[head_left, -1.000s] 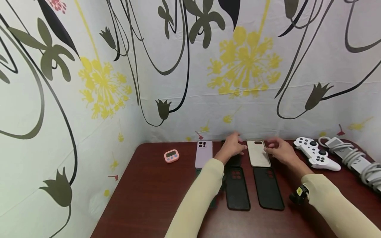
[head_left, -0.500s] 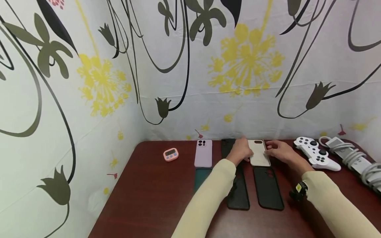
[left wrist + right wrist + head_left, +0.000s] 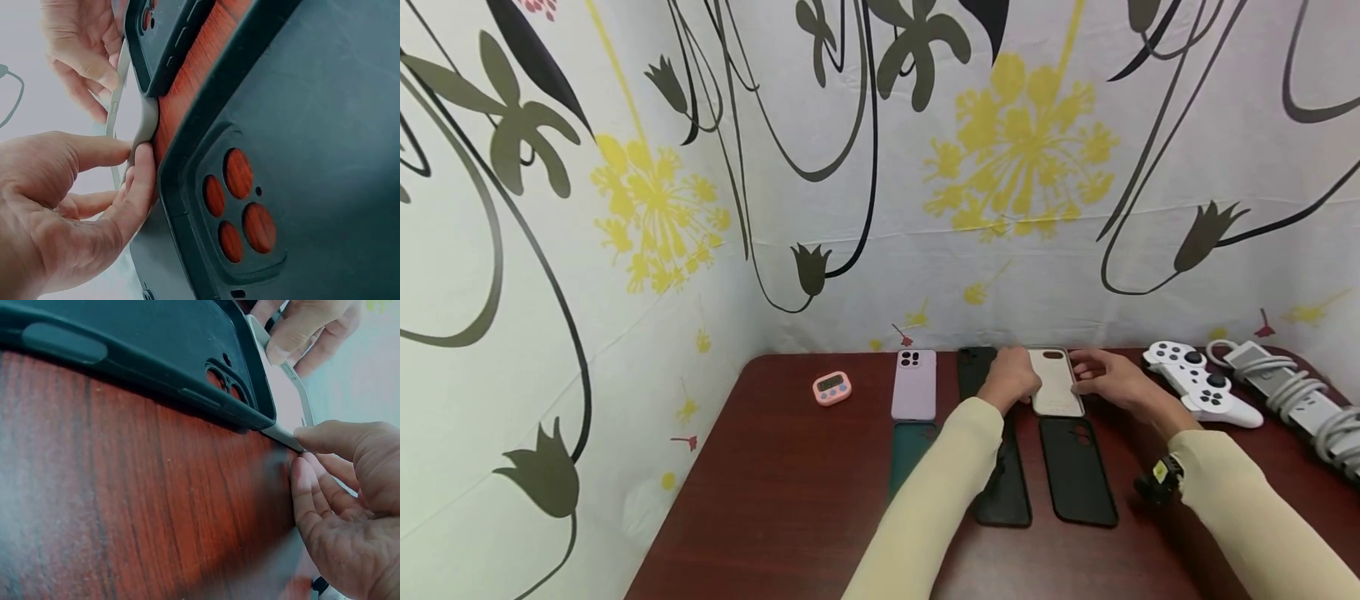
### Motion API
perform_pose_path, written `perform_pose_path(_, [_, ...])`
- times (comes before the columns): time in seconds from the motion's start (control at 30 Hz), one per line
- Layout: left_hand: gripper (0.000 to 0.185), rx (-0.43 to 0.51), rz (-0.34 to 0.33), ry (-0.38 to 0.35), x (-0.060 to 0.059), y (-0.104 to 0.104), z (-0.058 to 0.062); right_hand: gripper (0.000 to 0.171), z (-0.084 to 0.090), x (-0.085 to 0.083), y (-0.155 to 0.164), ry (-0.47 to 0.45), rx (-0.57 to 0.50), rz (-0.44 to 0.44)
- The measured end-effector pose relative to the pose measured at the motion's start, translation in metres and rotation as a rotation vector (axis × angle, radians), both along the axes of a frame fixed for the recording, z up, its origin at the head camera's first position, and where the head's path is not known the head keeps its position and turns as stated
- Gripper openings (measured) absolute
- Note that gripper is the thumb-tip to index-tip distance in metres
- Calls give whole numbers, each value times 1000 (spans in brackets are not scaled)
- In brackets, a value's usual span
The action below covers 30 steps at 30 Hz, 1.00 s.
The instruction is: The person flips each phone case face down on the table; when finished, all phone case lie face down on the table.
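A white phone case (image 3: pixel 1057 385) lies open side up in the back row on the table, held by both hands at its two long sides. My left hand (image 3: pixel 1011 379) pinches its left edge between thumb and fingers, as the left wrist view shows up close. On the opposite side, my right hand (image 3: pixel 350 487) pinches the edge with thumb and fingertips. Directly in front lies a black phone case (image 3: pixel 1078 471). Another black case (image 3: pixel 312 137) with round camera holes sits to its left, partly under the left forearm. Behind that, a dark case (image 3: pixel 975 367) is half hidden by the left hand.
Farther left are a lilac phone case (image 3: pixel 914 392), a green case (image 3: pixel 912 450) partly covered by the sleeve, and a pink timer (image 3: pixel 832 388). A white game controller (image 3: pixel 1202 387) and a power strip (image 3: pixel 1300 400) with coiled cord stand right. A patterned cloth wall (image 3: pixel 880 208) borders the table.
My left hand has moved right, from over the dark case to the white case's left edge, and now grips it. My right hand stays by the right edge, with little movement.
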<state>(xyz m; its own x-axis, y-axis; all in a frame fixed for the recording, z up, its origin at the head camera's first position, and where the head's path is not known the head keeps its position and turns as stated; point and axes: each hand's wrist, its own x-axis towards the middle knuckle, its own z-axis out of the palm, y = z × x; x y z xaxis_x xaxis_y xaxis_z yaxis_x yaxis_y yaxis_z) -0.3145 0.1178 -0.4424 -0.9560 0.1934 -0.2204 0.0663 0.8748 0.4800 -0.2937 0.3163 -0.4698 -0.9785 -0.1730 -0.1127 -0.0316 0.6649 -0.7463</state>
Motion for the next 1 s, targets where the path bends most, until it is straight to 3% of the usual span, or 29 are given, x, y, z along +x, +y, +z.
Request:
perform_pose_path(0.03, [13,-7,-3,-2,-2,1,-1,69,0,0,0,7,6,-5])
perform_pose_path(0.27, [23,-64,-21,2,-38,20,-44,65,-2,1,-2,36,31,-17])
perform_pose_path(0.47, [23,-39,11,-27,-15,13,-17,64,-6,-1,-2,53,40,2])
perform_pose_path(0.57, [26,-11,-8,-25,-4,6,-4,65,-6,0,-2,51,25,3])
perform_pose_path(0.6, [26,-13,-3,-4,-10,8,-15,64,-6,0,-1,51,15,1])
perform_pose_path(0.8, [23,49,-34,29,-9,-3,-12,61,-9,3,-1,61,-10,-16])
perform_pose_path(0.83, [22,63,-42,17,-1,-7,2,60,-9,3,-2,62,-3,-20])
perform_pose_path(1.0, [15,60,-43,12,-3,-7,5,56,-9,5,-5,78,33,-48])
